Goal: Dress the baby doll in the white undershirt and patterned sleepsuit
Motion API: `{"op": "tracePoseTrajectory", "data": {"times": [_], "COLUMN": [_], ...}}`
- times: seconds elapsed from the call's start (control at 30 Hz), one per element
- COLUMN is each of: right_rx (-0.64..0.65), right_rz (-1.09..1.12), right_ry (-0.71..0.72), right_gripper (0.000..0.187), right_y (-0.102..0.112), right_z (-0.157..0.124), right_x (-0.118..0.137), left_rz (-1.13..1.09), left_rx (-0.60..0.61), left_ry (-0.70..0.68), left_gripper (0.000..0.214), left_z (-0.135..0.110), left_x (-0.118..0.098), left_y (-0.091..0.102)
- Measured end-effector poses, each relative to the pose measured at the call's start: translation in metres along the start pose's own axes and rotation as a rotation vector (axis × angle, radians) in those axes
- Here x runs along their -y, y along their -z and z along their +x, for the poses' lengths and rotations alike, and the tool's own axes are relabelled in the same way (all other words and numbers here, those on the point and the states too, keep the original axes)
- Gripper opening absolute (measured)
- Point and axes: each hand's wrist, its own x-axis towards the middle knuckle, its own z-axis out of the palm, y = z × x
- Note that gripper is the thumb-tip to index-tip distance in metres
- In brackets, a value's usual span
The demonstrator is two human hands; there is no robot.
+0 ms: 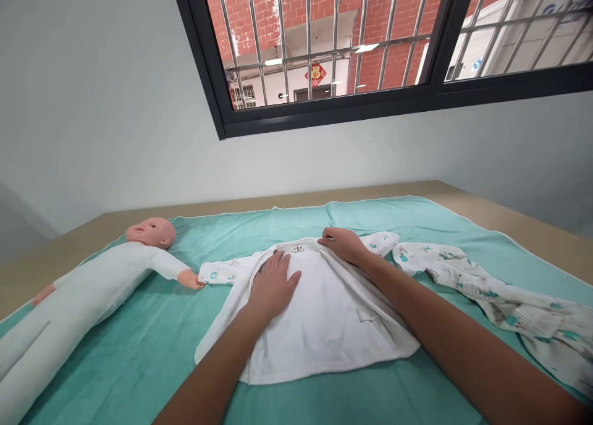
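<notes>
A small white baby top [324,317] lies spread open, inside up, on a teal cloth [139,363]. My left hand [274,284] rests flat on its left half, fingers stretched toward the collar. My right hand [345,244] lies on the right shoulder near the collar label, fingers curled over the fabric edge. The top's printed sleeve [220,272] reaches left toward a baby doll [92,283] in a white suit, which lies on its back with one arm out.
Patterned baby trousers [500,301] lie crumpled on the right of the cloth. The cloth covers a wooden table [532,224] set against a white wall. A barred window [370,48] is above, with a brick building outside.
</notes>
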Motion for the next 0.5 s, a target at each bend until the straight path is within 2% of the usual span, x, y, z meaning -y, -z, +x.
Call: {"op": "tracePoseTrajectory", "data": {"times": [0.17, 0.5], "right_rx": [-0.005, -0.013], "right_rz": [-0.008, -0.058], "right_ry": [-0.003, 0.025], "right_gripper": [0.023, 0.02], "right_y": [-0.0001, -0.002], "right_z": [-0.0009, -0.0011], "right_x": [0.001, 0.0005], "left_rz": [-0.002, -0.002], "left_rx": [0.021, 0.009], "left_ry": [0.012, 0.015], "left_gripper": [0.062, 0.053], "left_z": [0.0019, 0.0041], "left_x": [0.0012, 0.0023], "left_y": [0.0011, 0.0025]}}
